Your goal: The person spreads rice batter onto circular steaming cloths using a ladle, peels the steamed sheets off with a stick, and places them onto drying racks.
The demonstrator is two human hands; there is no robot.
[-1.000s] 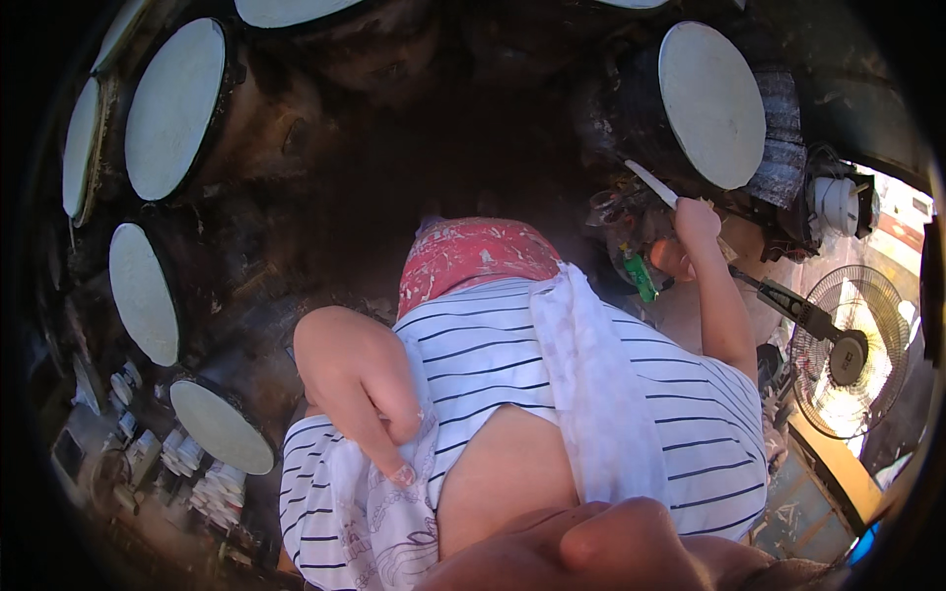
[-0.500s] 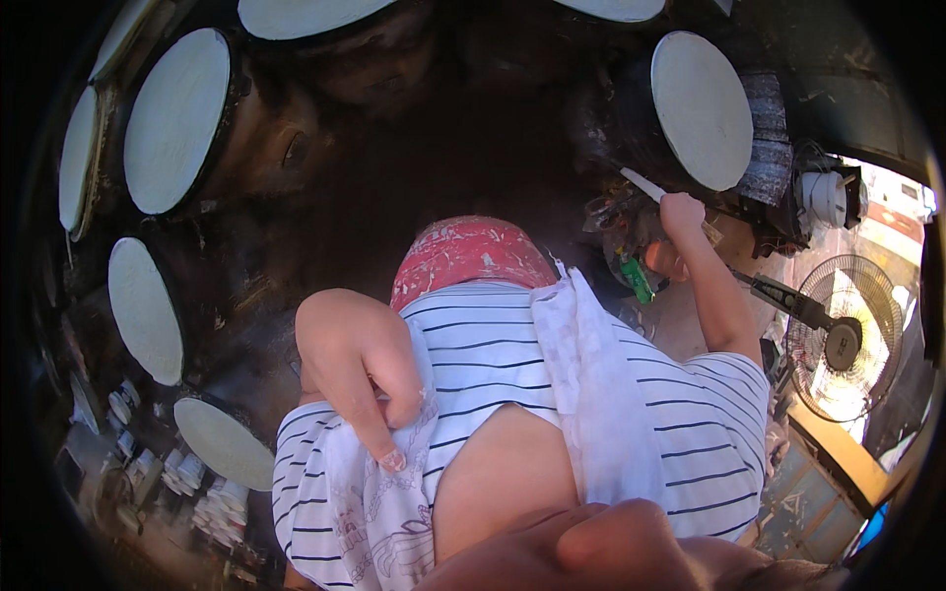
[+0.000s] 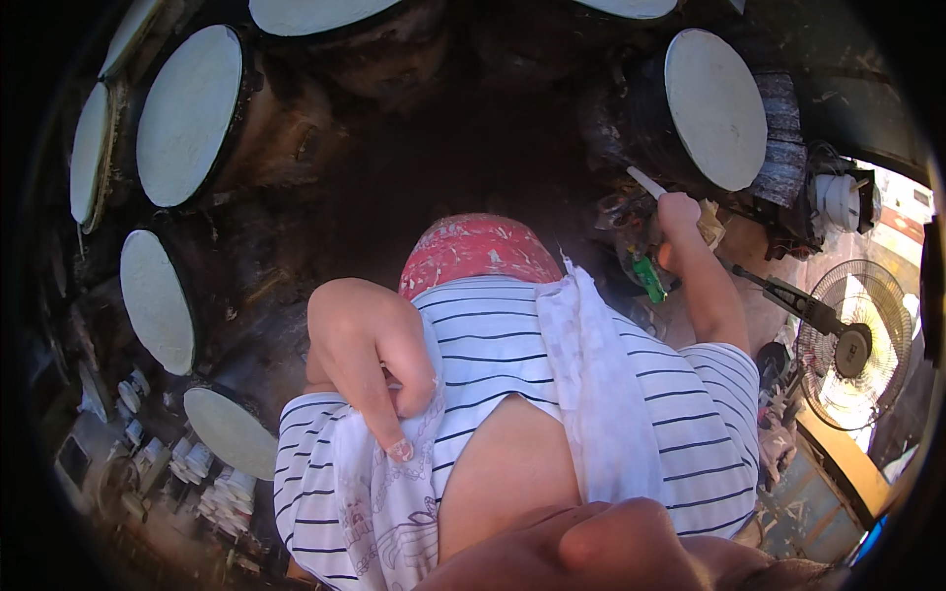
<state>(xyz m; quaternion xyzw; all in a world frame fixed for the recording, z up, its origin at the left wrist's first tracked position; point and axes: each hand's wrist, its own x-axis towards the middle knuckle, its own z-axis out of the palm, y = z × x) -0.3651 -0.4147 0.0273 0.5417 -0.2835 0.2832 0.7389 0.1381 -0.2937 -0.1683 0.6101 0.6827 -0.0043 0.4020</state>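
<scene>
White, narrow, flat-looking tool [image 3: 645, 181] is sitting out at the end of the person's right arm, its tip pointing forward and slightly inward. Nearest the camera, the left hand [image 3: 367, 350] is bending toward the chest, a pale-smeared fingertip resting against a white cloth printed with purplish outlines [image 3: 384, 512]; whether its fingers are pinching the cloth, one cannot tell. That hand is probably doing best by holding the loose cloth against the black-and-white striped shirt [image 3: 493, 330], since the plain white hanging cloth [image 3: 601, 384] is dangling freely above the red, white-spattered waist covering [image 3: 483, 251]. Farther out, the right hand [image 3: 680, 214] is wrapping its fingers closely around the tool's near end, leaving most of its length free; a firm grip with a loose wrist is likely giving the finest control. Below that hand, a shiny green item [image 3: 647, 279] is lying among dim clutter, so the forearm is probably needing a path just above it. A black-caged standing fan [image 3: 853, 345] is standing off to the right, well apart from the hand. Beyond the tool, a large white round disc [image 3: 714, 108] is topping a dark drum-like body [image 3: 636, 113]; whether the tip is touching that body is unclear, so care is seeming wise there.
</scene>
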